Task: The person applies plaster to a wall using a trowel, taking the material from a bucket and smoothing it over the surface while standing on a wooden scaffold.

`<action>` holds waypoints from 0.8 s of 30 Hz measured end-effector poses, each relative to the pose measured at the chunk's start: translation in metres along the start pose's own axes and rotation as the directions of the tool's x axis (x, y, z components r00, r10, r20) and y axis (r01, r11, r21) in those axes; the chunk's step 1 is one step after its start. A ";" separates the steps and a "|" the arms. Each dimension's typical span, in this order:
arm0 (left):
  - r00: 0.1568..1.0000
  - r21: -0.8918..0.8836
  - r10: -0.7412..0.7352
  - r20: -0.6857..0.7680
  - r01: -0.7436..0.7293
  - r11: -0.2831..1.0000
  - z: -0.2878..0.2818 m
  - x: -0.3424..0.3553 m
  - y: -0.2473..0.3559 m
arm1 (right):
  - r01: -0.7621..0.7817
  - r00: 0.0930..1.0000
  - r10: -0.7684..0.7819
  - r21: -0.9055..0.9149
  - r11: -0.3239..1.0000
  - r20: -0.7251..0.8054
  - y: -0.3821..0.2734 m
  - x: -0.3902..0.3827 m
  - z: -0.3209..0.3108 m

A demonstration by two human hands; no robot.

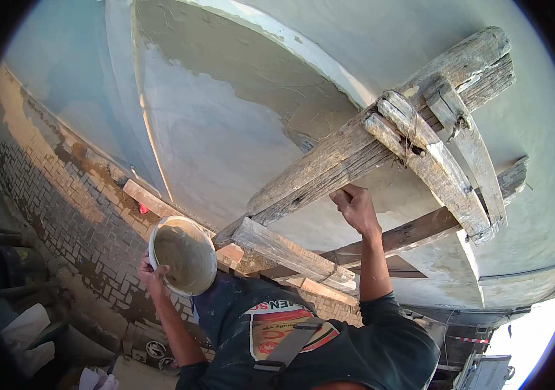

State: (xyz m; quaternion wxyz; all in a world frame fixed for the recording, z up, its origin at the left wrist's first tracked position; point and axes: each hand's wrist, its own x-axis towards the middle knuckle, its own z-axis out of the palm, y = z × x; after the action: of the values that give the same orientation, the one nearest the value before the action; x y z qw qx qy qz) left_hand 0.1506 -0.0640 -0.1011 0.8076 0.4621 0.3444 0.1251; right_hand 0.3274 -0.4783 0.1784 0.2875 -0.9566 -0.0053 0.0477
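Note:
My left hand (154, 279) grips the rim of a white bucket (209, 257), its thumb over the inside edge. Wet grey-brown plaster (183, 260) coats the bucket's inside. My right hand (357, 209) is closed in a fist close to the wall, just below a thick weathered beam (329, 162). The beam hides what the fist holds. Beyond it, in line with that hand, a small greyish edge (305, 141) shows against the wall, perhaps a tool's blade. The wall has a darker wet plaster patch (238, 62) above a paler smooth area (193, 123).
Wired-together timbers (420, 143) cross in front of the wall on the right. A lower beam (407, 240) and a short plank (290, 250) lie close to my right arm. Brick paving (50, 188) runs along the left. Dark containers (20, 266) stand at the far left.

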 end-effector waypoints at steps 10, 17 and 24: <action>0.998 -0.009 0.063 0.025 -0.063 0.998 0.015 0.001 0.018 | 0.339 0.902 -0.054 0.625 0.703 -0.428 -0.005 -0.038 -0.034; 0.999 -0.013 0.039 0.029 -0.039 0.999 0.011 0.009 0.021 | -0.052 0.976 0.177 0.664 0.746 -0.123 0.019 -0.132 -0.023; 0.992 0.000 0.115 0.060 -0.115 0.993 0.017 0.019 0.047 | -0.301 0.922 0.063 0.604 0.738 0.382 0.016 -0.163 -0.041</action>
State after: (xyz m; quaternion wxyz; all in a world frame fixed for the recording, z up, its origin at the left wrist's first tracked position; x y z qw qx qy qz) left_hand 0.1817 -0.0401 -0.0647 0.8081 0.4862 0.2931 0.1571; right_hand 0.1684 -0.5203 0.2184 0.5906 -0.7692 0.0577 0.2372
